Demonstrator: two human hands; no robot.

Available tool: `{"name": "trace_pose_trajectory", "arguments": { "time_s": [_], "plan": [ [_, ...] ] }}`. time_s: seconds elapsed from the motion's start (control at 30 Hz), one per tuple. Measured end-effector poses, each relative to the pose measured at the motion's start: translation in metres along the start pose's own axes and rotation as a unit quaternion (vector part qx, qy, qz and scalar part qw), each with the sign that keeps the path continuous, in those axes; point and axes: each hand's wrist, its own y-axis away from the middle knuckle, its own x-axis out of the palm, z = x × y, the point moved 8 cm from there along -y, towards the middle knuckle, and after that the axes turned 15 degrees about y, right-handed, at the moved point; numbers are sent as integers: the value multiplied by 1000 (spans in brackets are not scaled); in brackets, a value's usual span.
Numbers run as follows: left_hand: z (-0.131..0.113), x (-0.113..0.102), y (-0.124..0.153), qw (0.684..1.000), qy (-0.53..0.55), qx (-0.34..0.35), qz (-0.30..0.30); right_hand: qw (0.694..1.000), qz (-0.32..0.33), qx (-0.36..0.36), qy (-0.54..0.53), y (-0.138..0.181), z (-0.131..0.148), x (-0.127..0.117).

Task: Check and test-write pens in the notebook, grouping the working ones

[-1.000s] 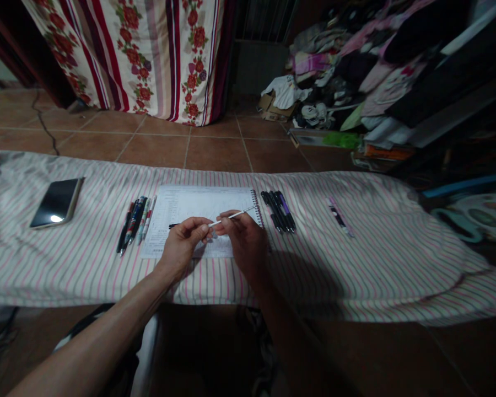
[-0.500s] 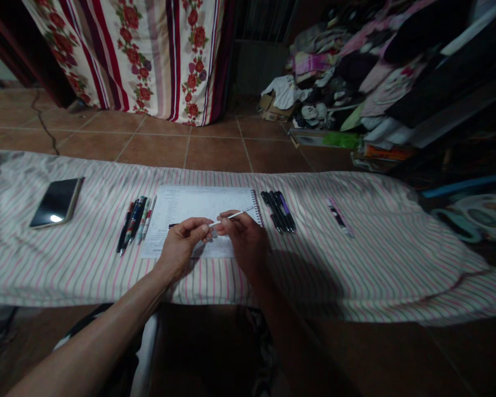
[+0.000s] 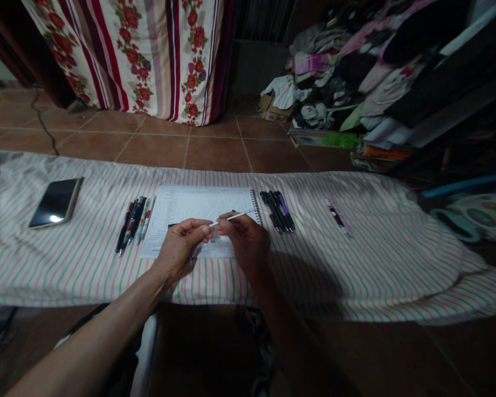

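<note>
Over the spiral notebook (image 3: pixel 215 197), my two hands meet at a slim white pen refill (image 3: pixel 240 214), which slants up to the right with a thin, darker far end. My left hand (image 3: pixel 186 237) pinches its lower end between thumb and fingers. Further along, my right hand (image 3: pixel 248 237) has its fingertips closed on the same refill. A short dark piece (image 3: pixel 172 225) pokes out left of my left hand; whether it lies on the page or is held, I cannot tell. The notebook is open at a page with faint markings, partly covered by my hands.
Several pens (image 3: pixel 134 223) lie left of the notebook, and several dark pens (image 3: pixel 278 211) lie right of it. A pink-and-black pen (image 3: pixel 339 217) rests further right. A phone (image 3: pixel 55 203) lies at the left on the striped cloth (image 3: pixel 376 264). Clothes (image 3: pixel 314 66) are heaped beyond.
Both hands keep their pinch on the refill. Its far end has shifted very slightly to the right; the other things stay where they were.
</note>
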Motion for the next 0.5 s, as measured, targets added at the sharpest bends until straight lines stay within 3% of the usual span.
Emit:
{"name": "trace_pose_trajectory", "arguments": {
  "time_s": [0.5],
  "plan": [
    [-5,4,2,999,21,15,19,998,38,-22,-35,0,-3,8]
  ]
}}
